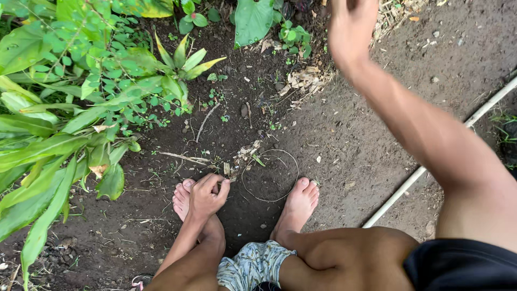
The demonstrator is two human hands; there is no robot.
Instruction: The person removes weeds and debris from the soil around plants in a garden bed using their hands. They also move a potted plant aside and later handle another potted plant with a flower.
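I am squatting barefoot on dark soil. My left hand lies on top of my left foot, fingers draped loosely over the toes and holding nothing. My right arm stretches forward and up. My right hand is at the top edge of the view, blurred, with its fingers cut off by the frame, above dry leaf litter. My right foot stands flat on the soil. A thin wire loop lies on the ground between my feet.
Leafy green plants fill the left side. A small spiky rosette plant grows near the top. A thin pale pipe runs diagonally across the soil at right. Twigs and dry scraps are scattered about.
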